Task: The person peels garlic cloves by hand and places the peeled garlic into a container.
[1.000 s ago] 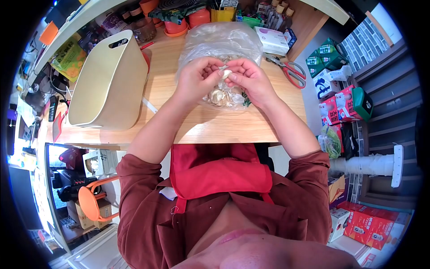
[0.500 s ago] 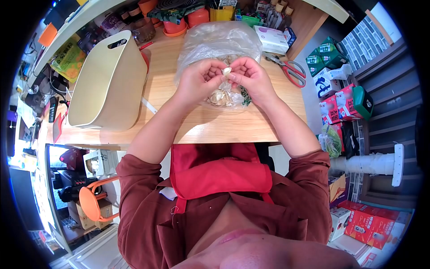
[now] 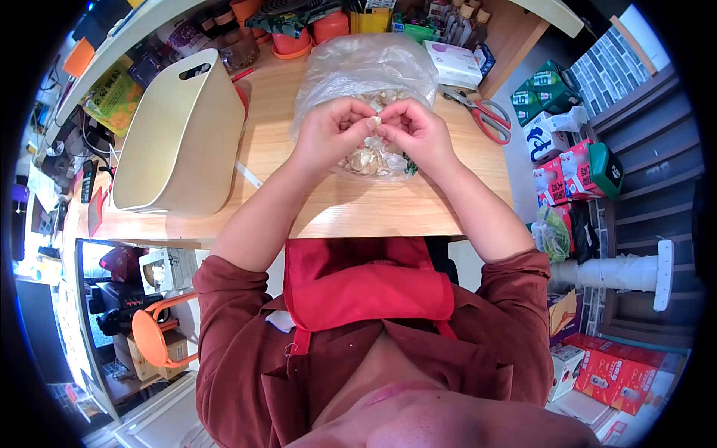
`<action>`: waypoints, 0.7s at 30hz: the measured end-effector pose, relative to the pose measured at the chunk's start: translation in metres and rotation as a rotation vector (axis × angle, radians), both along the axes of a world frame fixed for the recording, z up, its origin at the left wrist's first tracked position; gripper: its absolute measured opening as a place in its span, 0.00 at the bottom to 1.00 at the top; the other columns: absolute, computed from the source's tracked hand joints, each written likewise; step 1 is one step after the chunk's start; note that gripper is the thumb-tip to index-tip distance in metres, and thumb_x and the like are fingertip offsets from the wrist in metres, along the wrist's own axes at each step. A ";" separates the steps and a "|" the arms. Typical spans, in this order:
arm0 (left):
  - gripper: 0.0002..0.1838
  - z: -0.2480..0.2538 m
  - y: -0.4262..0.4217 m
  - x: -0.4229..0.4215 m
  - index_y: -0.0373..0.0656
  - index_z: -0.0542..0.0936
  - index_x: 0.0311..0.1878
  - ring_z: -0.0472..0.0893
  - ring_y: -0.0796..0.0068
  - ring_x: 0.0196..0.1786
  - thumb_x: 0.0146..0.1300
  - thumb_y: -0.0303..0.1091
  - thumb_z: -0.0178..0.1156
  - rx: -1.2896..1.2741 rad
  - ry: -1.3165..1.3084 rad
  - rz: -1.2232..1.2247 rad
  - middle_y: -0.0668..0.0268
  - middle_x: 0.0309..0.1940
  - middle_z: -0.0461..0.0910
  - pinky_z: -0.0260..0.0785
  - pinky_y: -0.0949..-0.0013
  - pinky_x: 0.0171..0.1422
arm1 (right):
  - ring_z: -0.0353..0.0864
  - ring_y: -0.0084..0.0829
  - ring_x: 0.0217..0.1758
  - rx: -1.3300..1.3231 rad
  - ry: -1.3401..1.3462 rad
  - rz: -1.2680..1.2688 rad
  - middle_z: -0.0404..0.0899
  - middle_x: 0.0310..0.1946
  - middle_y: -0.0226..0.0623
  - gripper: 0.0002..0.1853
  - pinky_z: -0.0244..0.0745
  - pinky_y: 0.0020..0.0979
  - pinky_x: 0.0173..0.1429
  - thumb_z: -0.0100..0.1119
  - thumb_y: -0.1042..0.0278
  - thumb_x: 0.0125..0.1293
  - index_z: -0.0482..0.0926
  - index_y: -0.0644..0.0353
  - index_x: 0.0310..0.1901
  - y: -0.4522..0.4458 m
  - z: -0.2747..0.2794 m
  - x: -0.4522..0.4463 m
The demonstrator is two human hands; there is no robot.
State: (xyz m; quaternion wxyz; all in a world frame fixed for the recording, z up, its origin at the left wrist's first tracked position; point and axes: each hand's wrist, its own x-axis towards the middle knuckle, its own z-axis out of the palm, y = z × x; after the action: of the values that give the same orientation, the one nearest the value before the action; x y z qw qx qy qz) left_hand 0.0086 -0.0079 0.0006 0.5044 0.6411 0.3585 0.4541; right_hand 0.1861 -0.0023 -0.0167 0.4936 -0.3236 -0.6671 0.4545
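A pale garlic clove point(image 3: 376, 121) is pinched between the fingertips of both hands, above a clear plastic bag. My left hand point(image 3: 332, 134) closes on it from the left, thumb against forefinger. From the other side my right hand point(image 3: 418, 136) grips it the same way. Under and in front of the hands lie whitish-brown garlic pieces and skins point(image 3: 371, 161) on the plastic. The crumpled clear bag point(image 3: 366, 60) spreads behind the hands, with more garlic showing through near the fingers. Much of the clove is covered by my fingertips.
A tall cream bin point(image 3: 216, 127) stands on the table point(image 3: 351, 216) to the left. Red-handled scissors point(image 3: 491, 123) lie at the right edge, near a white box point(image 3: 454, 64). Pots and bottles line the back. An orange stool point(image 3: 153, 337) is below left.
Both hands stay over the bag, with slightly shifted fingers. The garlic clove sits a little lower and left, and less of it shows between the fingertips.
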 end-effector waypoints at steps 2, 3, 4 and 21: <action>0.07 0.001 0.000 0.000 0.34 0.76 0.38 0.76 0.86 0.30 0.59 0.28 0.58 -0.002 0.006 0.003 0.68 0.30 0.78 0.68 0.81 0.31 | 0.77 0.15 0.33 0.014 -0.018 -0.013 0.78 0.30 0.29 0.08 0.73 0.17 0.37 0.61 0.77 0.56 0.74 0.62 0.36 0.000 0.000 0.000; 0.07 0.000 0.000 0.000 0.34 0.76 0.38 0.76 0.86 0.30 0.59 0.28 0.58 0.000 0.003 0.001 0.68 0.29 0.78 0.68 0.81 0.31 | 0.77 0.15 0.33 0.014 -0.020 -0.016 0.78 0.30 0.29 0.08 0.73 0.17 0.37 0.62 0.77 0.56 0.74 0.62 0.36 -0.001 0.001 0.000; 0.07 -0.001 0.001 0.000 0.34 0.76 0.38 0.76 0.86 0.30 0.59 0.28 0.58 0.001 -0.001 -0.001 0.68 0.29 0.78 0.68 0.81 0.31 | 0.77 0.15 0.33 0.013 -0.022 -0.019 0.78 0.30 0.28 0.08 0.73 0.17 0.37 0.62 0.77 0.56 0.74 0.62 0.36 -0.001 0.002 -0.001; 0.05 0.000 0.000 0.000 0.35 0.76 0.37 0.74 0.87 0.27 0.58 0.26 0.57 -0.031 -0.029 -0.004 0.69 0.28 0.77 0.67 0.82 0.30 | 0.78 0.17 0.34 -0.040 0.030 0.035 0.79 0.32 0.31 0.08 0.75 0.19 0.38 0.62 0.76 0.57 0.74 0.64 0.37 0.001 -0.001 0.000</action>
State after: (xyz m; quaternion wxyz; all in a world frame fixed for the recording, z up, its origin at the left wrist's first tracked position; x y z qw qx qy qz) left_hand 0.0082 -0.0082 0.0003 0.5203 0.6271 0.3570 0.4567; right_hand 0.1864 -0.0009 -0.0182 0.4889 -0.3146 -0.6560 0.4812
